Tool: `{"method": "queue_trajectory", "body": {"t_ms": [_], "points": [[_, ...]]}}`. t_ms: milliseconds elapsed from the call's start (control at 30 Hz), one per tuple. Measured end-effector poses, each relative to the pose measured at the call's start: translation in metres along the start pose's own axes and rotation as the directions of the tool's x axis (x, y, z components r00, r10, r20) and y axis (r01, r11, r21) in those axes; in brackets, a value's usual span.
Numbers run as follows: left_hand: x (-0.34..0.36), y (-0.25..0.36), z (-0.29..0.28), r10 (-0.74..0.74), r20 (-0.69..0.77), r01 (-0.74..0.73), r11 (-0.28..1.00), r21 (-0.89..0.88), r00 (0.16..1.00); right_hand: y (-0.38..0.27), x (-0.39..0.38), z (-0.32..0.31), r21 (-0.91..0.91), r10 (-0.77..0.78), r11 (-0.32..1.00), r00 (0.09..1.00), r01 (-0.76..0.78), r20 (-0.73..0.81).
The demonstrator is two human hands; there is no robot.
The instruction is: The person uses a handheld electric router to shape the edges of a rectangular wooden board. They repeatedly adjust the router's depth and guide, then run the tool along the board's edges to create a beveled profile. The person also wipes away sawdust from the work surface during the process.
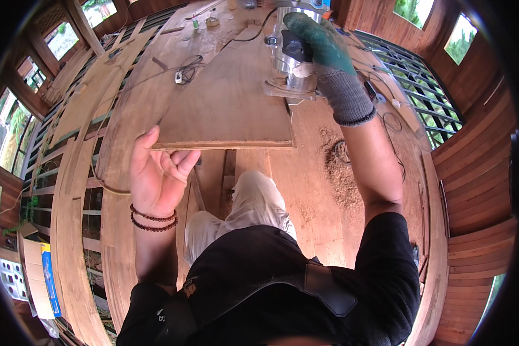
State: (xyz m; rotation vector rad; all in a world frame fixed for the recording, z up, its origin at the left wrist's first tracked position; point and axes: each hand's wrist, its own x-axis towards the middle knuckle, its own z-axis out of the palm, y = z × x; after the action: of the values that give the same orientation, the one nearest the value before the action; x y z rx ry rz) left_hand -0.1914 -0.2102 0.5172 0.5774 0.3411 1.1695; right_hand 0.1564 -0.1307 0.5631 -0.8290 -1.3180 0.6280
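A wide brown wooden board (225, 104) is held out in front of me, its near edge toward my body. My bare left hand (161, 170) grips the near left corner, thumb on top and fingers curled beneath. Along the board's right edge sits a silver wood router (288, 61) with a see-through base and a black cord. My right hand (323, 46), in a green-and-grey work glove, is wrapped round the router's body. The router's bit is hidden from view.
Sawdust (343, 179) lies heaped on the plank floor to my right. A white socket block (180, 77) with a coiled cable rests beyond the board on the left. Open floor joists (415, 69) show at far right and along the left. A cardboard box (34, 271) stands at lower left.
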Motion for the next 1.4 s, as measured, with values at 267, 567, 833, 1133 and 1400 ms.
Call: {"method": "queue_trajectory", "body": {"t_ms": [267, 567, 833, 1133, 1400], "points": [[-0.001, 0.002, 0.002, -0.017, 0.05, 0.019, 0.998, -0.052, 0.999, -0.005, -0.002, 0.001, -0.024, 0.024, 0.999, 0.999, -0.025, -0.034], [0.002, 0.001, 0.004, -0.021, 0.122, 0.04, 0.988, -0.15, 0.992, -0.029, 0.006, 0.018, 0.301, 0.103, 0.947, 0.993, -0.117, 0.059], [-0.006, -0.015, -0.002, 0.137, 0.319, -0.125, 0.99, -0.058, 0.938, -0.042, 0.0, 0.034, 0.164, 0.035, 0.986, 0.999, -0.036, 0.006], [-0.02, -0.035, 0.011, 0.295, 0.089, -0.304, 0.946, 0.117, 0.951, 0.0, 0.019, 0.019, 0.413, 0.194, 0.888, 0.979, -0.204, 0.066], [-0.025, -0.042, 0.014, 0.225, -0.052, -0.22, 0.972, 0.082, 0.973, -0.03, 0.005, 0.024, 0.361, 0.315, 0.874, 0.945, -0.327, 0.092]]}}
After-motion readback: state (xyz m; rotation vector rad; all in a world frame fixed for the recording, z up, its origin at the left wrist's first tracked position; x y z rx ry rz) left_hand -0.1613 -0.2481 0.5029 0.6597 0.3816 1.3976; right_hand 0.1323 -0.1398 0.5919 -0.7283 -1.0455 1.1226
